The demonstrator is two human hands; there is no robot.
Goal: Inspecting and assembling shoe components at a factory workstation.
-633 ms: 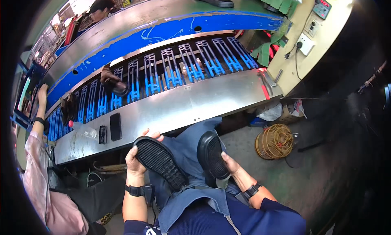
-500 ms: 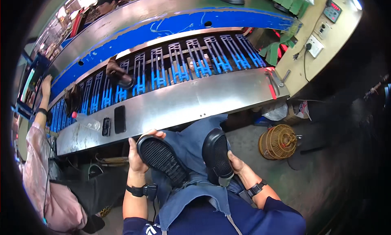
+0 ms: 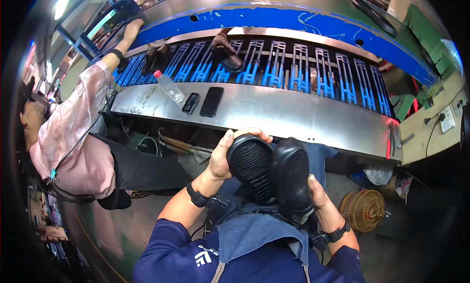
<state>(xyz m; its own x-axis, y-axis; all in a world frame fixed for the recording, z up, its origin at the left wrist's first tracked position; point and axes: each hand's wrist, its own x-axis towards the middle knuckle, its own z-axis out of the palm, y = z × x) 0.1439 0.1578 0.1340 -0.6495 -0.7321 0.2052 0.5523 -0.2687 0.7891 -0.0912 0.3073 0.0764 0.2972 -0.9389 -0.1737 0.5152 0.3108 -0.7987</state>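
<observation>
In front of my lap I hold two black shoes, their ridged soles turned up toward me. My left hand [image 3: 221, 156] is closed around the rounded end of the left shoe [image 3: 250, 166], with the thumb at its side and fingers over the top edge. My right hand [image 3: 319, 194] grips the outer side of the right shoe [image 3: 293, 177]; its thumb shows and the other fingers are hidden beneath. The shoes touch or overlap side by side, above the blue apron [image 3: 259, 231].
Ahead runs a metal ledge [image 3: 274, 117] with a bottle [image 3: 169, 87], a phone [image 3: 212, 101] and a small black device [image 3: 191, 103]. Behind it, a blue slatted conveyor [image 3: 298, 79] carries a brown shoe [image 3: 226, 55]. A co-worker [image 3: 73, 155] sits left; a wicker cage [image 3: 362, 210] stands right.
My view has swung left, so the bench and co-worker appear farther right. The two shoes, held apart before, have come together.
</observation>
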